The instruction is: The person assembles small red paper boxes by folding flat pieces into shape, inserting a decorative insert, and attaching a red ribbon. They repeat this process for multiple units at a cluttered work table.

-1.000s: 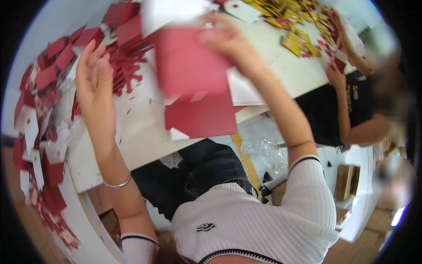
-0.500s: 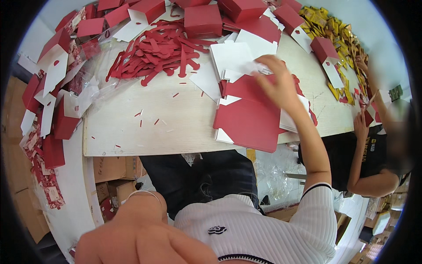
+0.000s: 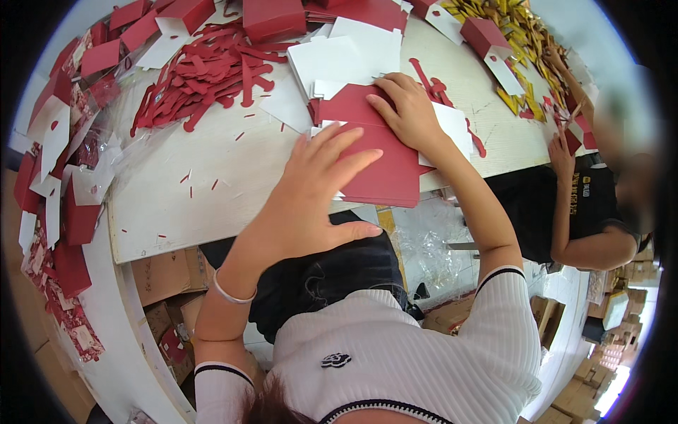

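Note:
A stack of flat red box blanks [image 3: 374,162] with white flaps lies at the table's front edge. My right hand [image 3: 409,116] rests on its far right part, fingertips near the far edge and thumb apart on the red face; I see no firm grip. Over the stack's left side my left hand [image 3: 304,191] is raised, fingers spread and nothing held. White card sheets [image 3: 328,60] lie just beyond the blanks. To the left is a heap of red strips with rounded ends [image 3: 205,78].
Folded red boxes with white flaps [image 3: 60,134] crowd the left and far edges. Yellow packets [image 3: 508,42] are heaped at the far right, beside another person's arm [image 3: 561,152]. Red scraps dot the tabletop [image 3: 169,212]. Cartons [image 3: 166,272] stand under the table.
My left hand has moved from near my body up over the stack's left side. My right hand has come down onto the red blanks. The whole view has shifted.

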The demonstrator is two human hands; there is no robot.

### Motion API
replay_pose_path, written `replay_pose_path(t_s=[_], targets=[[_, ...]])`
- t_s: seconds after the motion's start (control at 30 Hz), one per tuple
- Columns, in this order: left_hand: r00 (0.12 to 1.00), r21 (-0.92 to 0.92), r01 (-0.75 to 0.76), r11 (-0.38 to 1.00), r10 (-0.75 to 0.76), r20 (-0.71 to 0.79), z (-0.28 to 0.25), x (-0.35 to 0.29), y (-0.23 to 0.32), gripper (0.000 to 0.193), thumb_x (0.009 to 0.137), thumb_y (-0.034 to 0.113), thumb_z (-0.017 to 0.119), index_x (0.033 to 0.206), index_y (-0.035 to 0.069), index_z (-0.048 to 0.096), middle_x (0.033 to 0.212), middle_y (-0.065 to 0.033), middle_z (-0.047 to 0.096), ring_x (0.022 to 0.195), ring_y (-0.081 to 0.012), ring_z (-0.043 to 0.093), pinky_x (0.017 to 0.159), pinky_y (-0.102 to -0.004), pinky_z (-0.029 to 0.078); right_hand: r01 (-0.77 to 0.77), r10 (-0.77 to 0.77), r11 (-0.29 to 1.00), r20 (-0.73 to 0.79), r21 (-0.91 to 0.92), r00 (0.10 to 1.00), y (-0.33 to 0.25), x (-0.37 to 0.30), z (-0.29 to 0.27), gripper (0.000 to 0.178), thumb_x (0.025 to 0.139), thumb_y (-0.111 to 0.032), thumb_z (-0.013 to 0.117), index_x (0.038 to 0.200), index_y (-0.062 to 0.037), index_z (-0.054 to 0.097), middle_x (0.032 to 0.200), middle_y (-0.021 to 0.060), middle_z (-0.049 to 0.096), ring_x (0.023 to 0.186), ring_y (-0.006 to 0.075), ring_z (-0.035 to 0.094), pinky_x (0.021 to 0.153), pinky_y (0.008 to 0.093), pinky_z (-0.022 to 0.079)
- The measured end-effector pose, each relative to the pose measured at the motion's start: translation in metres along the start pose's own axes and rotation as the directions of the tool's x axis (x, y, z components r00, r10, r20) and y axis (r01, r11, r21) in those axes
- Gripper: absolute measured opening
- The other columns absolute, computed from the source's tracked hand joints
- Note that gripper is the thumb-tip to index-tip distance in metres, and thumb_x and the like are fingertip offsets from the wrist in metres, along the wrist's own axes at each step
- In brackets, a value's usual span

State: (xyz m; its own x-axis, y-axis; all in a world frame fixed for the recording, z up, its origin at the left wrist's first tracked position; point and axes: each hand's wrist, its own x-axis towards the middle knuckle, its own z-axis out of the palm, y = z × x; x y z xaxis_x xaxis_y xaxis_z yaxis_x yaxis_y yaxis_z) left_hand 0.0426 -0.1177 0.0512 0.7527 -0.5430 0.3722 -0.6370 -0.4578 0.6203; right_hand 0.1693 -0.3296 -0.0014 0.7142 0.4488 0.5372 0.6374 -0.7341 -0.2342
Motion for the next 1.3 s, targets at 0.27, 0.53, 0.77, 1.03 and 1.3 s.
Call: replay_pose_path(t_s=[0.27,0.53,0.77,1.03,1.3], targets=[[0.997,0.487,-0.051,0.872,0.018,0.072,0.054,-0.007,-0.025,0.064,0.072,0.036,0.063,0.127,0.011,0.041,0.138,-0.0144,0.027,0.128,-0.0315,0.023,0.102,-0.0563,0.012,0.052,-0.053,0.999,-0.136,-0.008,0.989,-0.003,0.010,-0.008,0.023,0.077,-0.023,0.061,0.086,-0.0015,0.060,0.086,0.0123,0.056,0.083,0.0269,0.053,0.074,0.0363,0.040],[0.767,-0.415,-0.076,0.907,-0.213,-0.606,0.007,0.004,-0.003,0.083,0.066,0.024,0.076,0.131,0.000,0.029,0.137,-0.0206,0.018,0.127,-0.0298,0.023,0.102,-0.0417,0.025,-0.129,0.119,0.630,0.070,0.766,0.990,-0.021,0.055,-0.087,0.014,0.086,-0.017,0.054,0.094,-0.0067,0.051,0.080,0.0003,0.055,0.075,0.0093,0.051,0.067,0.0237,0.039],[0.759,-0.461,0.211,0.862,-0.442,-0.478,-0.017,0.002,0.002,0.028,0.083,0.016,0.060,0.102,-0.004,0.057,0.100,-0.0102,0.059,0.085,-0.0169,0.060,0.072,-0.0268,0.047,0.379,-0.129,0.825,-0.513,0.419,0.849,-0.068,0.079,-0.084,0.039,0.088,-0.028,0.052,0.119,-0.0054,0.045,0.112,0.0048,0.050,0.101,0.0123,0.047,0.083,0.0261,0.039],[0.666,0.636,0.029,0.771,0.459,-0.588,-0.048,0.009,-0.032,0.033,0.073,0.008,0.055,0.104,0.006,0.063,0.108,-0.0133,0.057,0.102,-0.0334,0.053,0.086,-0.0366,0.044,-0.103,0.157,-0.379,0.174,0.919,0.972,-0.104,0.052,-0.105,0.046,0.084,-0.007,0.051,0.128,-0.0035,0.037,0.106,0.0086,0.057,0.094,0.0165,0.057,0.078,0.0293,0.047],[0.846,-0.113,0.095,0.989,-0.140,-0.515,-0.076,-0.014,-0.017,0.061,0.072,0.001,0.051,0.131,0.011,0.038,0.139,-0.0136,0.028,0.129,-0.0287,0.026,0.103,-0.0398,0.023,-0.187,0.219,0.206,0.141,0.961,0.965,-0.085,0.039,-0.092,0.049,0.081,0.002,0.046,0.129,-0.0047,0.038,0.113,0.0122,0.053,0.092,0.0137,0.058,0.079,0.0256,0.047]])
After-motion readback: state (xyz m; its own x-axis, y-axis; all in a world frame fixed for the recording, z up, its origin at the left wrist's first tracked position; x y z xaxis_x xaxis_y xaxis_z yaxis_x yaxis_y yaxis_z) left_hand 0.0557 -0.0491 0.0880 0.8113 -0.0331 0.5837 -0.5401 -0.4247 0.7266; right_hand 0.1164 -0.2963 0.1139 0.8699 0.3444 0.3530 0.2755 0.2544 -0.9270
